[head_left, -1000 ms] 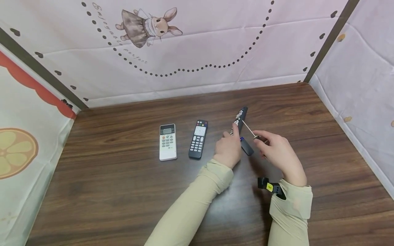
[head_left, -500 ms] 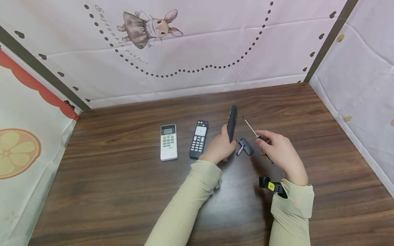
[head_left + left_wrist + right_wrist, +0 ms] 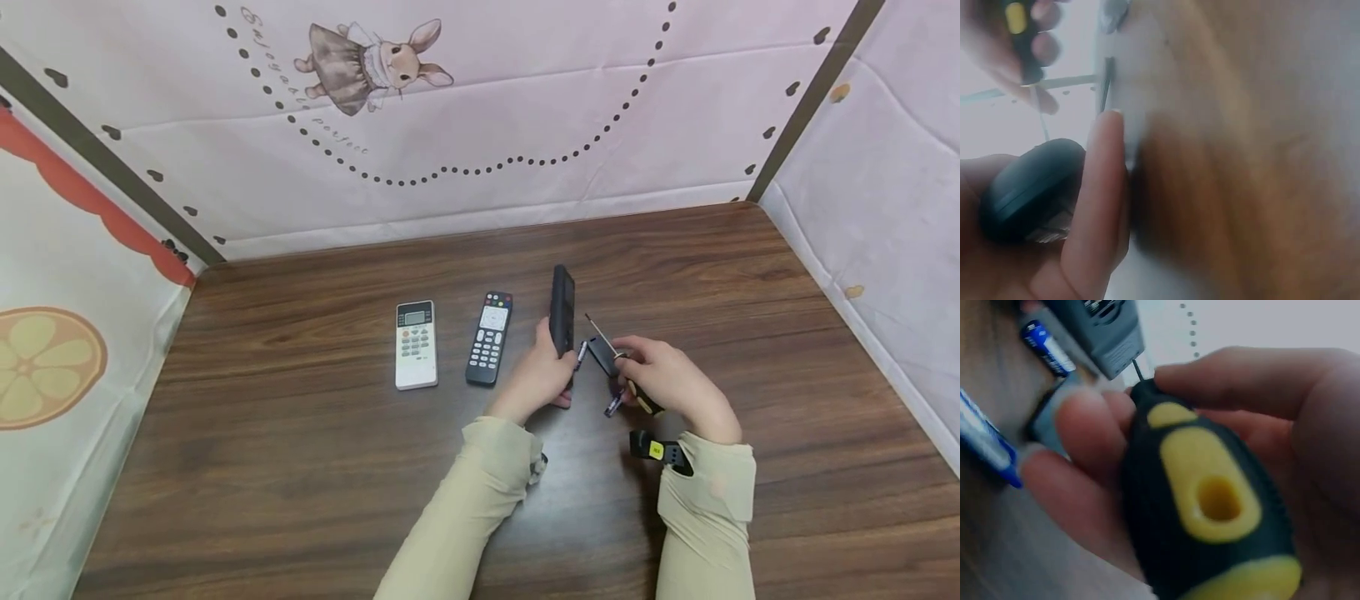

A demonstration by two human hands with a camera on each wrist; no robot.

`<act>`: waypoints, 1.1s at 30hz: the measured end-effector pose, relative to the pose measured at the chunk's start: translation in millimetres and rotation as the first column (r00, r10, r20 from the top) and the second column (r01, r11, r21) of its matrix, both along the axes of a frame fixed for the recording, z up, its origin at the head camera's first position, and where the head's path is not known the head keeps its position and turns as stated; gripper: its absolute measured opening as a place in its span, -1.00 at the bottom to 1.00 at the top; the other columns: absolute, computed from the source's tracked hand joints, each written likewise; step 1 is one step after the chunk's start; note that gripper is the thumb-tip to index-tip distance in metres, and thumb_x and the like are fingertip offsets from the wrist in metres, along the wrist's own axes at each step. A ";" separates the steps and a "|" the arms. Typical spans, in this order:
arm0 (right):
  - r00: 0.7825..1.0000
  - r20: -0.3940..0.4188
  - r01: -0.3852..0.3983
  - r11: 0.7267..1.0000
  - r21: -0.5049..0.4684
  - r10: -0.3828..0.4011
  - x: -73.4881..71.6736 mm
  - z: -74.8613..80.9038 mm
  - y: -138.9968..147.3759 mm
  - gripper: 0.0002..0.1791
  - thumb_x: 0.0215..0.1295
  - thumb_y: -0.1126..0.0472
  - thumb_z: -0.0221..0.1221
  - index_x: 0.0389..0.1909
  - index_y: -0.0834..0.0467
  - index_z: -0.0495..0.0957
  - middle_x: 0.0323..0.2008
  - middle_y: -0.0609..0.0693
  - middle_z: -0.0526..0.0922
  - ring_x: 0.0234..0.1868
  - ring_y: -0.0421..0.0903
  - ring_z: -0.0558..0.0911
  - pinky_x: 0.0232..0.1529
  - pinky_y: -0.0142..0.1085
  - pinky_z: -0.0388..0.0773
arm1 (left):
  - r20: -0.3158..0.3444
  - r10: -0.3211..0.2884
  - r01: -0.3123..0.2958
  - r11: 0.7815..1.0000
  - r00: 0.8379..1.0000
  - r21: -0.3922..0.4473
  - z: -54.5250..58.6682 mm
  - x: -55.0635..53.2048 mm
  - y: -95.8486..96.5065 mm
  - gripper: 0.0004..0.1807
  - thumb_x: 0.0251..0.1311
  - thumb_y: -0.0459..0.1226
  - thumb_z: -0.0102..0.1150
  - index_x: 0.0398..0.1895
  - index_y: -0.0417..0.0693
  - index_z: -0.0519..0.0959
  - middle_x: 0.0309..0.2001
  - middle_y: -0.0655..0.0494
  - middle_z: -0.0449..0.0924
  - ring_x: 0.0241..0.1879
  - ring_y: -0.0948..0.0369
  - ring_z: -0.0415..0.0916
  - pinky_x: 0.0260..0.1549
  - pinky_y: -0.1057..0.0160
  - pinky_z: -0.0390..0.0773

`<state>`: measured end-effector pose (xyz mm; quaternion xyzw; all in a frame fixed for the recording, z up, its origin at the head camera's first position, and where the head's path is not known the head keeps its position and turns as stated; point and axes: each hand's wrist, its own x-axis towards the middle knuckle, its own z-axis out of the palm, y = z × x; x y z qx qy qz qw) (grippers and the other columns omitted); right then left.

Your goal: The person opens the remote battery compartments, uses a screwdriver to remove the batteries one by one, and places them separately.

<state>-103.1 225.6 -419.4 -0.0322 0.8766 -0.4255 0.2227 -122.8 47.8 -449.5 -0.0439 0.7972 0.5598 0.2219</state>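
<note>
My left hand [image 3: 536, 375] grips a dark remote control [image 3: 562, 310], tilted up on its edge with its back turned to the right. In the right wrist view, the remote's back [image 3: 1107, 337] shows an uncovered compartment. My right hand [image 3: 675, 383] holds a screwdriver [image 3: 1210, 481] with a black and yellow handle, its thin shaft pointing toward the remote. Between the hands lie a blue and white battery [image 3: 582, 355] and a dark battery cover [image 3: 602, 357]. A second battery [image 3: 614, 405] is by my right fingertips; whether they touch it I cannot tell.
To the left, a white remote with a small screen [image 3: 416, 346] and a black remote with white buttons [image 3: 489, 337] lie on the wooden table [image 3: 300, 467]. Printed cloth walls [image 3: 480, 117] stand behind and beside the table.
The dark remote has gone from buttons up to standing on its edge in my left hand. Two batteries now lie apart on the table. My right hand has lowered slightly with the screwdriver.
</note>
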 end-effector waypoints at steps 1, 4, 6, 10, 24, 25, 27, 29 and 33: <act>0.999 0.032 -0.005 1.000 -0.020 0.005 -0.6 -2.3 -0.4 -0.57 0.34 0.24 -0.13 0.20 0.26 0.20 -0.40 0.14 0.51 -0.53 -0.09 0.57 -0.53 -0.26 0.52 | 0.011 0.014 -0.015 1.000 1.000 0.027 -1.3 0.7 -0.1 -0.31 0.22 -0.23 -0.09 0.34 0.21 -0.17 -0.46 -0.19 0.45 -0.68 0.00 0.52 -0.70 0.12 0.55; 0.995 0.095 -0.011 0.998 -0.057 0.016 -2.0 -9.0 -1.7 -0.57 0.35 0.27 -0.16 0.21 0.28 0.16 -0.39 0.17 0.48 -0.52 -0.05 0.56 -0.52 -0.24 0.53 | 0.038 0.047 -0.050 0.994 0.998 0.095 -5.2 2.7 -0.9 -0.31 0.22 -0.21 -0.07 0.33 0.22 -0.17 -0.44 -0.21 0.44 -0.70 0.01 0.51 -0.70 0.10 0.54; 0.993 0.117 0.002 0.998 -0.070 0.006 -2.6 -12.8 -2.3 -0.57 0.35 0.28 -0.17 0.21 0.28 0.15 -0.39 0.18 0.47 -0.51 -0.04 0.56 -0.51 -0.23 0.53 | 0.049 0.054 -0.059 0.991 0.997 0.119 -7.6 4.6 -1.9 -0.31 0.23 -0.21 -0.07 0.32 0.23 -0.17 -0.44 -0.22 0.44 -0.72 0.03 0.48 -0.71 0.09 0.54; 0.991 0.130 0.029 0.996 -0.083 -0.018 -3.2 -18.6 -3.2 -0.57 0.36 0.27 -0.17 0.22 0.27 0.14 -0.39 0.20 0.48 -0.50 -0.03 0.58 -0.49 -0.20 0.55 | 0.060 0.049 -0.057 0.987 0.997 0.148 -9.4 10.6 -4.8 -0.32 0.24 -0.21 -0.07 0.33 0.20 -0.17 -0.43 -0.24 0.43 -0.76 0.05 0.46 -0.72 0.08 0.54; 0.996 0.087 0.030 0.998 -0.050 -0.026 -5.7 -19.4 -4.5 -0.58 0.36 0.25 -0.15 0.20 0.27 0.18 -0.39 0.18 0.50 -0.48 -0.05 0.58 -0.45 -0.23 0.56 | 0.052 0.060 -0.068 0.981 0.997 0.181 -13.8 28.6 -19.8 -0.22 0.19 -0.44 -0.15 0.38 0.15 -0.25 0.05 -0.27 0.21 -0.60 0.04 0.52 -0.63 0.20 0.57; 0.996 0.081 0.031 0.998 -0.048 -0.027 -6.0 -18.8 -4.3 -0.58 0.36 0.25 -0.15 0.20 0.27 0.18 -0.39 0.18 0.51 -0.48 -0.05 0.58 -0.44 -0.23 0.56 | 0.035 0.056 -0.061 0.987 0.998 0.149 -13.5 29.6 -19.7 -0.21 0.19 -0.43 -0.15 0.38 0.16 -0.26 0.10 -0.24 0.17 -0.59 0.06 0.52 -0.63 0.22 0.57; 0.997 0.062 0.042 0.998 -0.037 -0.040 -6.5 -17.4 -3.7 -0.58 0.35 0.26 -0.14 0.20 0.28 0.18 -0.40 0.18 0.51 -0.48 -0.06 0.59 -0.44 -0.24 0.55 | -0.008 0.044 -0.044 0.996 0.999 0.074 -12.3 31.1 -18.7 -0.20 0.19 -0.39 -0.13 0.39 0.19 -0.29 0.15 -0.16 0.11 -0.58 0.11 0.50 -0.64 0.26 0.56; 0.997 0.045 0.058 0.998 -0.018 -0.057 -6.5 -18.1 -1.0 -0.59 0.35 0.25 -0.14 0.19 0.28 0.19 -0.39 0.18 0.52 -0.48 -0.07 0.59 -0.45 -0.26 0.55 | -0.031 0.029 -0.029 0.999 0.999 0.014 -11.8 32.6 -16.4 -0.19 0.21 -0.34 -0.09 0.38 0.25 -0.29 0.14 -0.11 0.10 -0.59 0.13 0.49 -0.66 0.29 0.55; 0.994 0.010 0.106 0.994 0.025 -0.106 -7.4 -19.9 4.0 -0.63 0.34 0.22 -0.11 0.12 0.28 0.26 -0.32 0.18 0.53 -0.47 -0.09 0.59 -0.46 -0.28 0.54 | -0.059 -0.013 0.009 0.997 0.998 -0.081 -9.9 35.3 -13.8 -0.17 0.21 -0.21 -0.01 0.37 0.38 -0.28 0.01 -0.08 0.15 -0.65 0.15 0.50 -0.68 0.29 0.54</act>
